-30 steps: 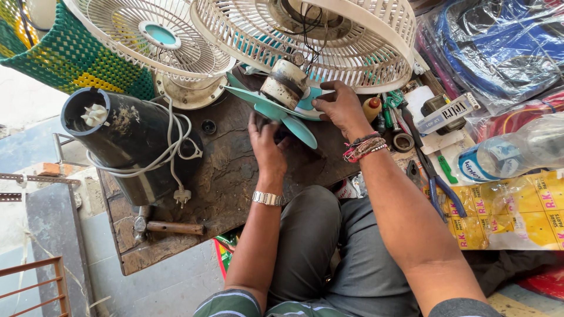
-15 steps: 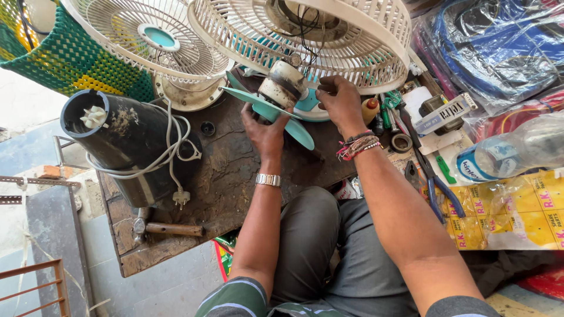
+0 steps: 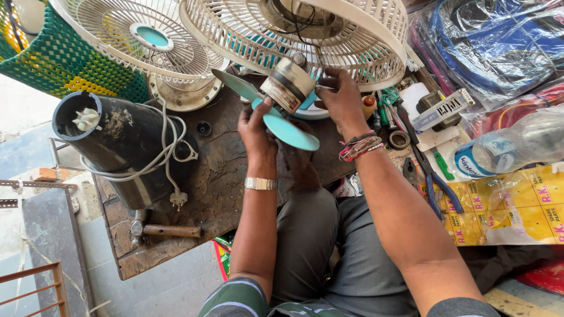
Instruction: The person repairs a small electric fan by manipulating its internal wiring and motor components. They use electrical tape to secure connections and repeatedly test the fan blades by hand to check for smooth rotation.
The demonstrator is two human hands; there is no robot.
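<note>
A small fan motor (image 3: pixel 289 86) with teal blades (image 3: pixel 291 132) is lifted over a dark wooden worktable (image 3: pixel 217 176). My left hand (image 3: pixel 257 132) grips it from below, by the blade hub, with a metal watch on that wrist. My right hand (image 3: pixel 339 100) holds the motor's right side, fingers curled against its casing; thread bands circle that wrist. The motor's round cream and black body tilts toward the upper left.
Two cream fan grilles (image 3: pixel 147 41) (image 3: pixel 329 35) lean at the table's back. A black cylinder (image 3: pixel 123 147) wrapped in white cord lies left, a hammer (image 3: pixel 164 230) near the front edge. Pliers (image 3: pixel 432 179), tape rolls, a plastic bottle (image 3: pixel 511 147) and yellow packets (image 3: pixel 511 205) crowd the right.
Both hands have raised the motor and blades slightly off the table and tilted it. The view has moved closer.
</note>
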